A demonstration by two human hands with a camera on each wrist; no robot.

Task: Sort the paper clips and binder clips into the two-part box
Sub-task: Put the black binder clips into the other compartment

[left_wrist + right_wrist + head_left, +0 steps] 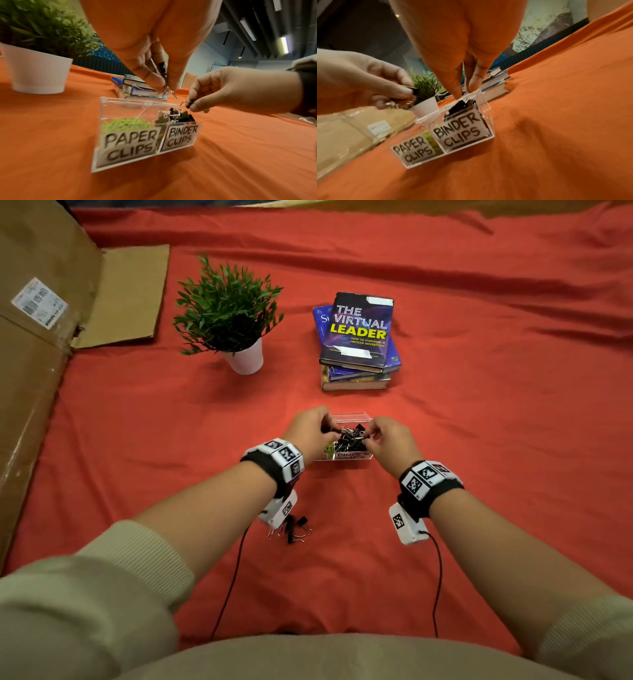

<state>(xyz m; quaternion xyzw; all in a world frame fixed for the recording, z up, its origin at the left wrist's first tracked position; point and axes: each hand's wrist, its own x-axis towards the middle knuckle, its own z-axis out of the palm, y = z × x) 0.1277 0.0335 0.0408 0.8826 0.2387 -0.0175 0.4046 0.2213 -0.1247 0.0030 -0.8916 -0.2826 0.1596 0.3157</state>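
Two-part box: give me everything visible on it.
The two-part box is clear hard plastic, open-topped and upright on the orange cloth, split by one divider. Front labels read PAPER CLIPS and BINDER CLIPS. The left part holds green paper clips; the right is heaped with black binder clips. Both hands hover over the right part, each pinching a clip; contact with the box is unclear.

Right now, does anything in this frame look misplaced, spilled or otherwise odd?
Only a small scatter of binder clips lying loose on the red cloth, near the person and outside the two-part box. The box's compartments look correctly sorted.
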